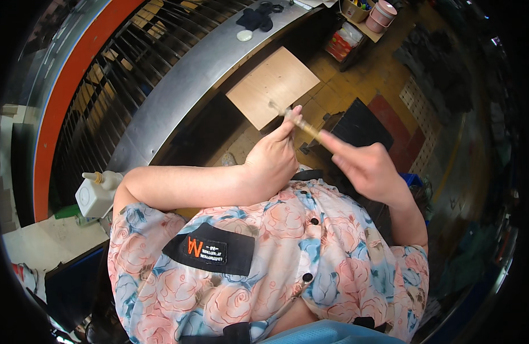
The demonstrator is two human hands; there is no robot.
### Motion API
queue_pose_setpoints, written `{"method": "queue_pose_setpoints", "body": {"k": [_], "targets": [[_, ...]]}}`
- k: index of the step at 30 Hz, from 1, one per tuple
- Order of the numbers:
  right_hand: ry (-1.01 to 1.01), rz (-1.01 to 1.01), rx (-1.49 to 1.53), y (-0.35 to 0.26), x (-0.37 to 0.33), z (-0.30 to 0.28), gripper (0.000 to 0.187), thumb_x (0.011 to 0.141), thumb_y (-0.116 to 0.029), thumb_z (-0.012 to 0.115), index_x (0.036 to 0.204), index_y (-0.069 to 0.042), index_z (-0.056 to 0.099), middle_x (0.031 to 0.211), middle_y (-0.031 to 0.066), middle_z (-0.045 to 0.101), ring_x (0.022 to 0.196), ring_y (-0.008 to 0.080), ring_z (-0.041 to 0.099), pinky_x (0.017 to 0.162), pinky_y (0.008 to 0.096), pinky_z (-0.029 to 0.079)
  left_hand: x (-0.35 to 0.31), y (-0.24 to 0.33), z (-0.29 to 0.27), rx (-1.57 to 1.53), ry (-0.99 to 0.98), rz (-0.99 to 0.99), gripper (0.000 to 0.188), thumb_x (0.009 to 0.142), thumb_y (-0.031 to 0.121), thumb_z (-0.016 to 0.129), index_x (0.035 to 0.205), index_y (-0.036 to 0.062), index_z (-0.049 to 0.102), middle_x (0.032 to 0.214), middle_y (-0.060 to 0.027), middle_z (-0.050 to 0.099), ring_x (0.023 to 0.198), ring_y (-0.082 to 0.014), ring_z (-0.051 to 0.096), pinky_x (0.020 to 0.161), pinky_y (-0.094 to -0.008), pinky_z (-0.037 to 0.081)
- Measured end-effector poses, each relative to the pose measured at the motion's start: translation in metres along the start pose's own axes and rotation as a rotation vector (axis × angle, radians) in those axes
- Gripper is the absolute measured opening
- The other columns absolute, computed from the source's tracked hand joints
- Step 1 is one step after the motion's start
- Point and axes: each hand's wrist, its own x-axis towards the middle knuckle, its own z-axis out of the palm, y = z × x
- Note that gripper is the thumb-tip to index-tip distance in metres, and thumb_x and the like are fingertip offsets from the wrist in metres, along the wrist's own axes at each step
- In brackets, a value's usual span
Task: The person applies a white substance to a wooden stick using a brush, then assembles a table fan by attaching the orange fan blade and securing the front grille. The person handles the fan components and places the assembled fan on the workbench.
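Wooden stick (pixel 303 125) pinched between left grip (pixel 274 157) and right grip (pixel 365 166), both closed.

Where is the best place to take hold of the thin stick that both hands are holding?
Grip the thin stick at its free far end, coming from the upper left. It slants across the view; the left hand pinches its middle, and the right hand covers the near end.
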Motion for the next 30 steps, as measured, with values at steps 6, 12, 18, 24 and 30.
{"method": "queue_pose_setpoints", "body": {"k": [6,12,18,24,30], "targets": [[-0.123,-0.088,0.181,0.001,0.004,0.005,0.049,0.090,0.000,0.064,0.138,0.000,0.057,0.078,0.0212,0.066,0.059,0.0297,0.067,0.054,0.0336,0.051,0.003,0.000,0.000,-0.076,-0.024,0.020,0.054,0.089,0.029,0.050,0.118,-0.0121,0.067,0.131,-0.0293,0.061,0.145,-0.0461,0.034,0.126,-0.0501,0.011],[0.048,-0.026,-0.068,0.011,0.010,-0.003,0.048,0.089,0.000,0.066,0.136,-0.003,0.061,0.063,0.0114,0.060,0.048,0.0233,0.057,0.049,0.0326,0.045,0.006,-0.001,-0.001,-0.012,-0.036,-0.017,0.046,0.092,0.029,0.048,0.115,0.0001,0.074,0.139,-0.0304,0.055,0.145,-0.0484,0.032,0.124,-0.0582,-0.001],[0.017,-0.144,-0.192,0.020,0.002,0.010,0.046,0.086,0.000,0.068,0.132,-0.002,0.065,0.058,0.0077,0.054,0.044,0.0206,0.048,0.047,0.0298,0.036,0.007,-0.004,-0.001,-0.058,-0.026,0.043,0.051,0.089,0.029,0.048,0.115,-0.0096,0.070,0.135,-0.0284,0.059,0.146,-0.0455,0.033,0.127,-0.0495,0.010],[0.085,-0.164,-0.078,0.025,-0.015,-0.008,0.047,0.082,0.001,0.071,0.129,0.001,0.066,0.062,0.0072,0.059,0.044,0.0192,0.046,0.047,0.0300,0.036,0.005,-0.007,0.001,-0.070,-0.009,-0.028,0.054,0.088,0.026,0.049,0.120,-0.0130,0.066,0.139,-0.0284,0.056,0.146,-0.0446,0.033,0.127,-0.0489,0.011],[0.087,-0.260,-0.168,0.038,0.005,0.011,0.045,0.082,0.000,0.072,0.126,0.001,0.067,0.065,0.0062,0.062,0.044,0.0179,0.046,0.047,0.0308,0.034,0.006,-0.009,0.003,-0.024,0.133,0.021,0.055,0.085,0.026,0.051,0.119,-0.0139,0.066,0.135,-0.0293,0.058,0.146,-0.0436,0.035,0.126,-0.0479,0.014]]}}
